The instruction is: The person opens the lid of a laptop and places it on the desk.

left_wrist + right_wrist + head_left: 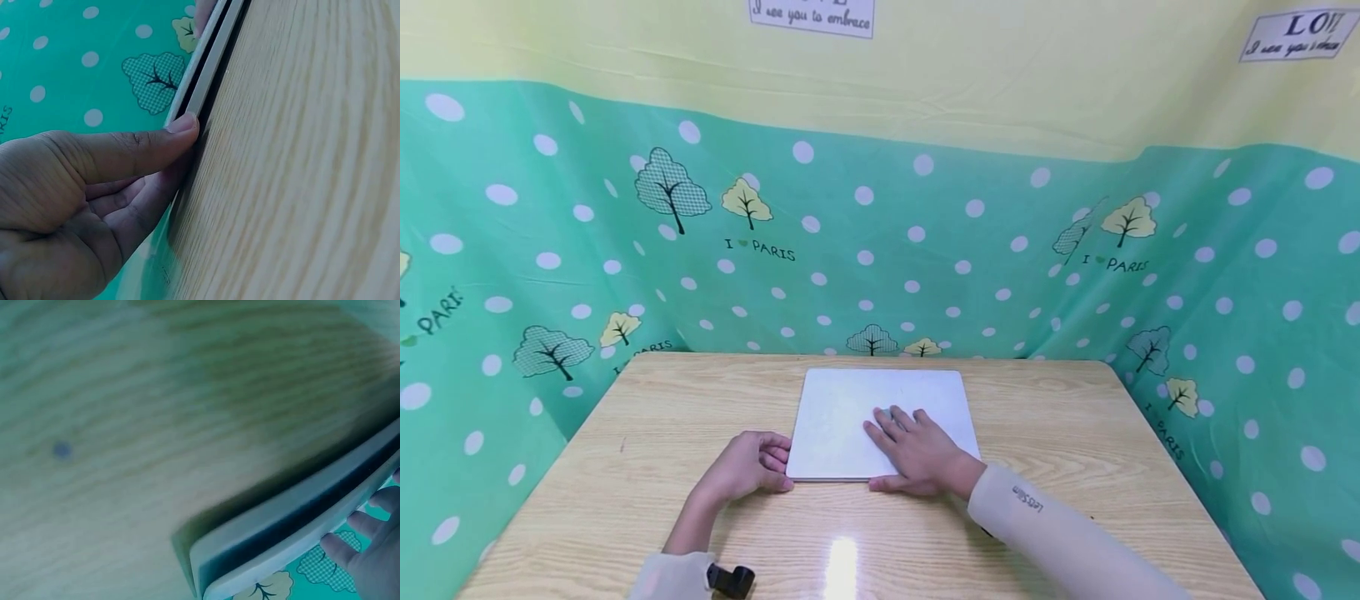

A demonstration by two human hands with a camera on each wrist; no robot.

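A closed silver-white laptop [850, 408] lies flat on the wooden table, its front edge toward me. My left hand [741, 467] holds its front left corner. The left wrist view shows the thumb [182, 123] against the edge of the base, with the other fingers bent behind it. My right hand [917, 454] rests on the right part of the lid with its fingers spread. Its thumb [887, 483] lies at the front edge. A dark, narrow gap runs between the lid and the base in both wrist views.
The wooden table [700, 392] extends around the laptop on all sides. Behind and beside it hangs a green and yellow curtain [835, 225] printed with dots and trees. A black wrist device [732, 581] sits on the left sleeve. Light glares on the tabletop near me.
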